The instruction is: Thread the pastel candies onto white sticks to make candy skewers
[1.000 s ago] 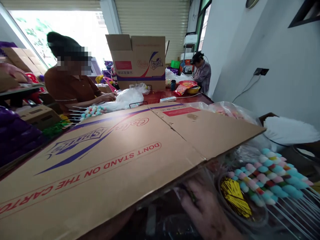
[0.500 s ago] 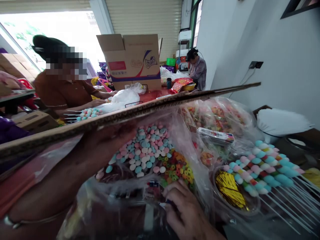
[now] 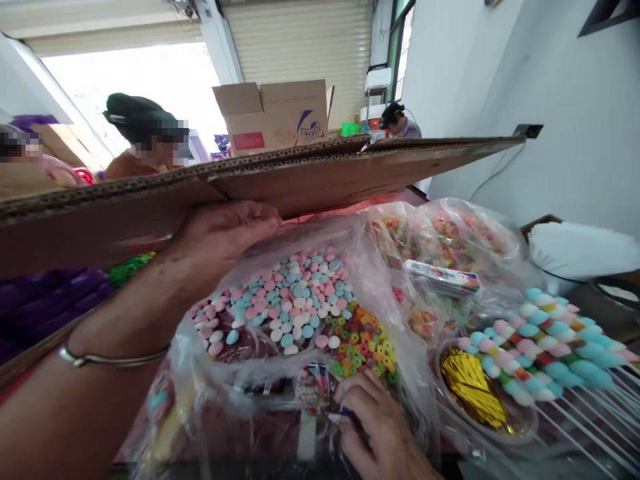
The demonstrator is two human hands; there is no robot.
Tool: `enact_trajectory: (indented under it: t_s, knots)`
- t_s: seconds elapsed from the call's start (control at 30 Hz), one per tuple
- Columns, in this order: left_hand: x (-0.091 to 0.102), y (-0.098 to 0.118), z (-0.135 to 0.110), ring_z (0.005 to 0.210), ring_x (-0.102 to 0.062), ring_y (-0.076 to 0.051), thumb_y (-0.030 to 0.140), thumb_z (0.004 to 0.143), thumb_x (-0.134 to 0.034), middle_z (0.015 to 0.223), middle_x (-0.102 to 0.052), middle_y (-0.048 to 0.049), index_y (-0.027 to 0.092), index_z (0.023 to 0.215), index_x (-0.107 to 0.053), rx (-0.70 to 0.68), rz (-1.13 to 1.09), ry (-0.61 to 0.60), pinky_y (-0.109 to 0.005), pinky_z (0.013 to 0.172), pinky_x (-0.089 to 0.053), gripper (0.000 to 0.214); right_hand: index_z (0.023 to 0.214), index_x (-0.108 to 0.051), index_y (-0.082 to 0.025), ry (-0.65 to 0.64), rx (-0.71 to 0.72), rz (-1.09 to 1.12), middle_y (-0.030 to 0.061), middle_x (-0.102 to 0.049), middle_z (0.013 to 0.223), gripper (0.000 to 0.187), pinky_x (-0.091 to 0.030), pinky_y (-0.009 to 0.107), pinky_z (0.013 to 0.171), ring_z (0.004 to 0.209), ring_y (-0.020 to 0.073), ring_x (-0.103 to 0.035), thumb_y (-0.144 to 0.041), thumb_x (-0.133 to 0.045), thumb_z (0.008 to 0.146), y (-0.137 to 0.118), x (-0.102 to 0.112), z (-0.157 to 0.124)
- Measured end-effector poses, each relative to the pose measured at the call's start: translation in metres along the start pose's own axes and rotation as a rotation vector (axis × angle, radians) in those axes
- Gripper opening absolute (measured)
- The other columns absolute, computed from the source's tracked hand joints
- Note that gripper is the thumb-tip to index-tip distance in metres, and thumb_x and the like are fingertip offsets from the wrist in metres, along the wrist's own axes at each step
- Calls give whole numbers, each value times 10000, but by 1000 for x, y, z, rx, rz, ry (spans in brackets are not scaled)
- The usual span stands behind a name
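Note:
My left hand (image 3: 225,230) presses up under a flattened cardboard sheet (image 3: 320,177), holding it raised above the table. Beneath it lies a clear plastic bag (image 3: 300,307) of pink, blue and white round candies and coloured candy rings. My right hand (image 3: 375,427) is closed in a pinch on a small wrapped item at the bag's near edge, next to a small colourful packet (image 3: 313,387). I cannot make out what the fingers hold.
Candy skewers (image 3: 555,347) on white sticks lie at right, beside a bowl of gold twist ties (image 3: 470,390). More candy bags (image 3: 440,240) and a flat packet (image 3: 443,277) sit behind. Two people work across the table near an open carton (image 3: 275,117). A third sits far back.
The cardboard sheet has been lifted from lying over the candy to above it, uncovering the bags. My left hand moved up under it; my right hand stayed at the bag's near edge.

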State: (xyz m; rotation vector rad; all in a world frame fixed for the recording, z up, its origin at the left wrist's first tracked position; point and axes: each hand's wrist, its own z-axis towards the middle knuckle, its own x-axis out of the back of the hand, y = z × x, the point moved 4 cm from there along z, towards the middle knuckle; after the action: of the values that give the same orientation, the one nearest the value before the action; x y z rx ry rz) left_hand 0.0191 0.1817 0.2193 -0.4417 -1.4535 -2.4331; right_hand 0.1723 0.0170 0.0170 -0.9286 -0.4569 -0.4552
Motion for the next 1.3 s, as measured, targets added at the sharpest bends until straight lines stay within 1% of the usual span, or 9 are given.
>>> enact_trajectory:
  t_s: [0.2,0.4,0.5,0.67,0.77,0.87,1.0,1.1,1.3]
  knots:
    - [3,21,27,903,-683,-184,207,830,-663,870,-725,-51,39,974,-675,50,-21,40,-478,963,-457,222,854,-504,-207,51,-8,10,20,-602,823,235,-441,342,830,783,176,-557,-32,-433,714,2,-4,-3]
    - [-3,29,48,807,-677,-163,200,828,-675,772,-686,-39,-27,947,-680,-131,-5,-11,-534,942,-437,256,826,-481,-209,-8,-7,-14,17,-599,821,224,-457,331,816,783,169,-560,-23,-445,706,2,-4,-3]
    - [-4,34,54,851,-680,-178,241,832,-651,764,-678,-16,-33,961,-675,-140,49,-6,-534,914,-446,304,841,-483,-208,-10,-15,-1,20,-598,825,225,-454,343,827,790,172,-557,-26,-445,716,3,-3,-4]
    - [-3,49,69,983,-666,-227,264,829,-605,880,-689,-52,-106,1050,-621,-81,77,36,-442,894,-461,431,853,-491,-208,-10,-52,32,20,-587,833,208,-436,358,860,796,171,-540,-31,-450,751,1,-2,-4]
    - [-4,54,88,1049,-638,-233,281,869,-520,1012,-685,-103,-142,1115,-552,-161,130,-9,-441,888,-435,490,850,-487,-207,-13,-61,45,18,-578,829,212,-433,352,846,793,170,-529,-24,-447,749,1,-7,-5]
    - [-2,52,109,1060,-632,-204,340,901,-445,1094,-671,-116,-107,1104,-533,-213,208,-4,-464,897,-423,499,830,-467,-211,26,-58,52,15,-572,828,205,-433,348,832,790,172,-532,-31,-438,735,5,-15,-8]
    - [2,51,128,868,-663,-137,413,826,-555,1037,-707,-124,-48,1044,-599,-157,207,61,-367,843,-494,512,843,-461,-222,1,20,12,1,-598,842,267,-445,304,800,794,162,-563,-11,-465,679,16,-27,-11]
    - [3,52,135,757,-632,-85,414,822,-548,949,-711,-74,-23,1014,-618,-151,210,66,-295,763,-496,483,835,-457,-224,-3,61,1,-4,-612,848,290,-446,287,768,797,161,-566,6,-468,659,23,-30,-13]
    - [5,49,161,628,-584,-76,256,820,-607,827,-678,-44,149,743,-614,-104,201,132,-247,590,-445,131,858,-450,-212,-54,44,37,5,-586,850,298,-428,283,755,797,156,-545,23,-468,676,20,-31,-15]
